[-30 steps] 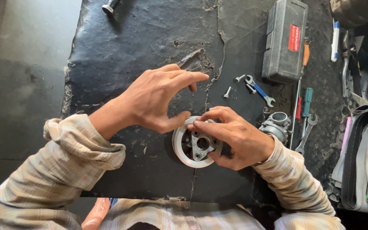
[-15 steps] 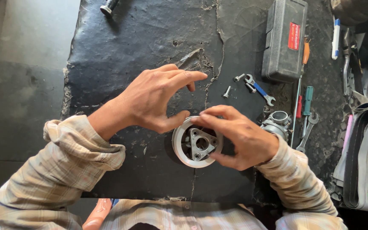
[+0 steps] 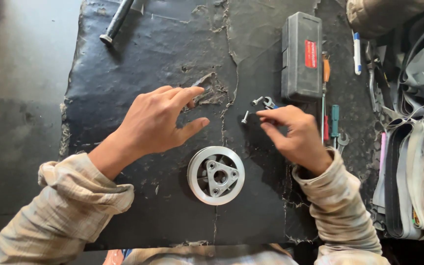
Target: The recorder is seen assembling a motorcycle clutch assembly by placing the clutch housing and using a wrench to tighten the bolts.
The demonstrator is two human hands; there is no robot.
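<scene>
On the black, cracked surface (image 3: 138, 64) in the head view, we see a round metal pulley (image 3: 216, 175) with a three-armed hub lying flat, untouched by either hand. Our left hand (image 3: 160, 120) hovers just above and left of it, fingers spread apart and holding nothing. Our right hand (image 3: 293, 132) reaches toward a small bolt (image 3: 245, 117) lying beside the surface's long crack; thumb and forefinger are drawn close together, with the tips just right of the bolt, though we cannot tell whether they touch it. A second bolt (image 3: 256, 101) and a small wrench (image 3: 269, 102) lie just above the fingertips. Farther up stands a grey tool case (image 3: 301, 56), with screwdrivers (image 3: 330, 105) along its right side. A dark metal bar (image 3: 116, 22) lies at the top left corner. Belts and straps (image 3: 413, 172) crowd the right edge.
</scene>
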